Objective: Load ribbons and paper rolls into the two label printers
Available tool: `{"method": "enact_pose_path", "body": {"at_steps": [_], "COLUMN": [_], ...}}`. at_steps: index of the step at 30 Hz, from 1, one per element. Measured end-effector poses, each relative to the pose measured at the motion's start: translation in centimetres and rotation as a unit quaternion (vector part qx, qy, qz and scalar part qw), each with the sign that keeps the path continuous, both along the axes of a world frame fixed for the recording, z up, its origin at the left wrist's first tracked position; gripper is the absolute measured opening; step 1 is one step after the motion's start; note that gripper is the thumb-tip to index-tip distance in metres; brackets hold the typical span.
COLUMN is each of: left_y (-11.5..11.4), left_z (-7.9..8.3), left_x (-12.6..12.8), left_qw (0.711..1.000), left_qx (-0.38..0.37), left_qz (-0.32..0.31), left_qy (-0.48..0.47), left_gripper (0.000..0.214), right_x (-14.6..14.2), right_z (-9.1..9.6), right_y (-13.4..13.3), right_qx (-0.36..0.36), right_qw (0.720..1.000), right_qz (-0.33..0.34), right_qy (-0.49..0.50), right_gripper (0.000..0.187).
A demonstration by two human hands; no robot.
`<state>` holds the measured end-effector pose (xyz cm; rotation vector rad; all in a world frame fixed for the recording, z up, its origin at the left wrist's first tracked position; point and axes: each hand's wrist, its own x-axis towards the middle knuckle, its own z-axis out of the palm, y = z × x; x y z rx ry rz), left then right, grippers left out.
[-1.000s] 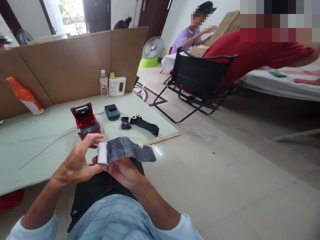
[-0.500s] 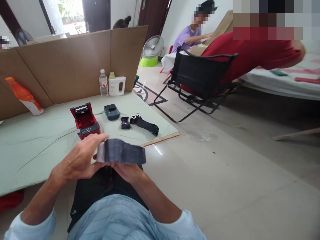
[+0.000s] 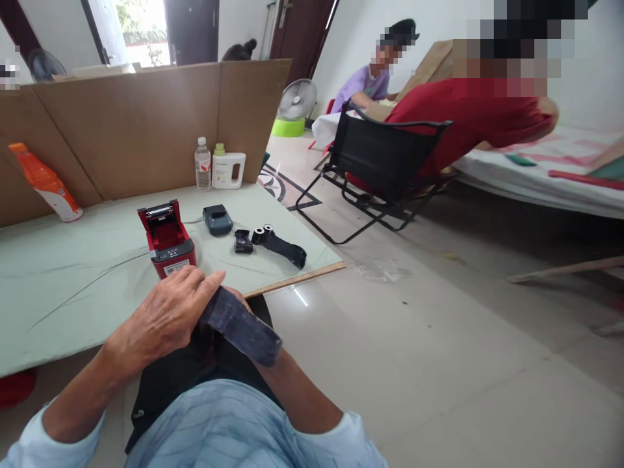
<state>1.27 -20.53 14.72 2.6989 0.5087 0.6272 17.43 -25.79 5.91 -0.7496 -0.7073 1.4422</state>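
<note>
My left hand (image 3: 170,315) is closed over a paper roll, which it hides, just in front of my lap. A dark printed strip of paper (image 3: 241,328) trails from under its fingers to the right and down. My right hand is almost wholly hidden beneath the left hand and the strip; only its forearm (image 3: 292,390) shows. Just beyond my hands a red thermal printer (image 3: 167,239) stands with its lid up on the pale green table (image 3: 73,273).
A small dark printer (image 3: 218,219), black paper rolls (image 3: 263,235) with a loose dark strip, a water bottle (image 3: 202,164), a white jug (image 3: 229,167) and an orange bottle (image 3: 43,185) lie by a cardboard screen (image 3: 146,123). A black folding chair (image 3: 385,169), a fan and other people are to the right.
My left hand has closed over the white roll, hiding it. The dark strip, stretched out to the right before, now hangs shorter and slants down.
</note>
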Motion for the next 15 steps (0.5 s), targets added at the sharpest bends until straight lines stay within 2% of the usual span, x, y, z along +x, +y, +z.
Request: {"method": "enact_pose_path", "body": {"at_steps": [2, 4, 6, 8, 11, 13, 15], "left_y": [0.0, -0.1, -0.3, -0.7, -1.1, -1.0, -0.5], "left_z": [-0.7, -1.9, -2.7, -2.6, -1.2, -0.5, -0.4], "left_x": [-0.1, -0.3, -0.3, -0.2, 0.3, 0.4, 0.1], "left_qw": [0.997, 0.979, 0.971, 0.988, 0.999, 0.998, 1.0], "left_qx": [-0.053, -0.128, -0.149, -0.086, 0.035, 0.053, 0.018], "left_qz": [0.004, 0.009, 0.02, 0.014, 0.004, 0.005, 0.018], "left_qy": [-0.062, -0.155, -0.188, -0.13, 0.013, 0.043, 0.001], "left_gripper": [0.077, 0.088, 0.092, 0.087, 0.081, 0.082, 0.085], "right_x": [-0.3, -0.7, -0.9, -1.0, -0.8, -0.7, -0.5], "right_z": [0.5, 1.0, 1.0, 0.3, -1.0, -1.1, -0.6], "right_y": [-0.3, -0.8, -1.1, -1.1, -1.0, -1.0, -1.3], "right_qx": [0.008, 0.025, 0.038, 0.031, -0.006, -0.012, 0.01], "right_qw": [0.998, 0.989, 0.981, 0.985, 0.997, 0.999, 0.997], "right_qz": [0.037, 0.094, 0.137, 0.124, 0.035, 0.005, 0.043], "right_qy": [0.048, 0.108, 0.132, 0.116, 0.065, 0.05, 0.067], "right_gripper": [0.038, 0.051, 0.06, 0.056, 0.036, 0.031, 0.035]}}
